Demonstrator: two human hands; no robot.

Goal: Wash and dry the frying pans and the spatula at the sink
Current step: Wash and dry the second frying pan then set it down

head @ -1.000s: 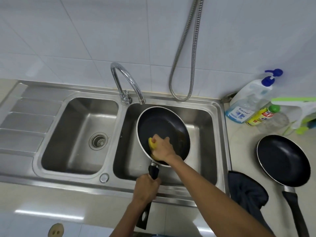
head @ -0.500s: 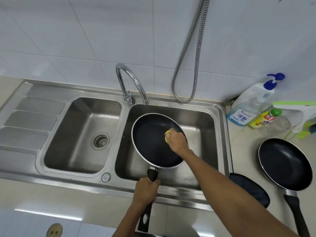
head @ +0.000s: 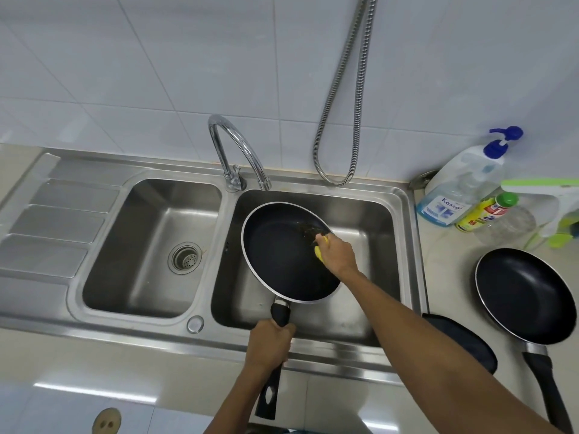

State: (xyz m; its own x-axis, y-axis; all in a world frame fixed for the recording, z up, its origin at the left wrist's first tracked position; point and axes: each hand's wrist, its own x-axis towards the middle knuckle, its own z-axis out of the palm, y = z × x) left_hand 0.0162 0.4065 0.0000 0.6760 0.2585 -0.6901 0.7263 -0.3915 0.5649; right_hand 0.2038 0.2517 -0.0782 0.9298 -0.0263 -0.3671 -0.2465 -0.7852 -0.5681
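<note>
The frying pan (head: 288,255) is held over the right basin of the sink (head: 131,333). Its bowl is at the far end and its handle (head: 280,314) runs straight back toward me across the near rim. My left hand (head: 269,343) is wrapped round that handle at the near end and steadies it. My right hand (head: 336,255) is inside the bowl at its right edge, fingers curled over a yellow sponge (head: 319,251) that is pressed against the dark coating.

A patch of brown specks (head: 308,228) lies just beyond the sponge, on the far-right wall of the pan. I judge the next stroke goes away from me and slightly left, and the right hand is the nearer one for it.

A second pan (head: 523,296) waits on the bench (head: 445,267) to the right, well apart, with a dark cloth (head: 463,343) near it. I cannot make out a spatula.
</note>
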